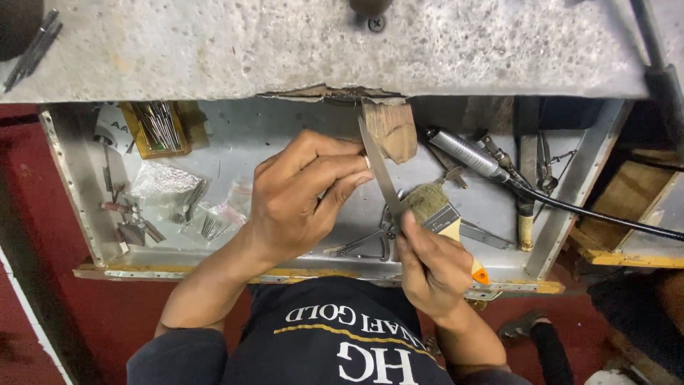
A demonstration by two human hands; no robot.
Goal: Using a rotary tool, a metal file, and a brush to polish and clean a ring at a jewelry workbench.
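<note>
**Filing at the bench peg**

The left hand [303,196], fingers curled shut, presses a small piece against the wooden peg [390,128]; what it grips is hidden. The right hand [431,267] pinches the flat file [381,175] just below the peg. The next stroke likely needs a steady slide. Below the peg, the tray [235,135] crowds with tools; the brush [442,214] lies beside the file.

Metal tray [235,135], paintbrush [438,210], rotary handpiece [467,153], plastic packets [164,185]

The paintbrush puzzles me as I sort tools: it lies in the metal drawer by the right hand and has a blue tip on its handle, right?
Not quite: the head view shows the paintbrush in the metal drawer by the right hand, but its handle tip is orange, not blue.
</note>
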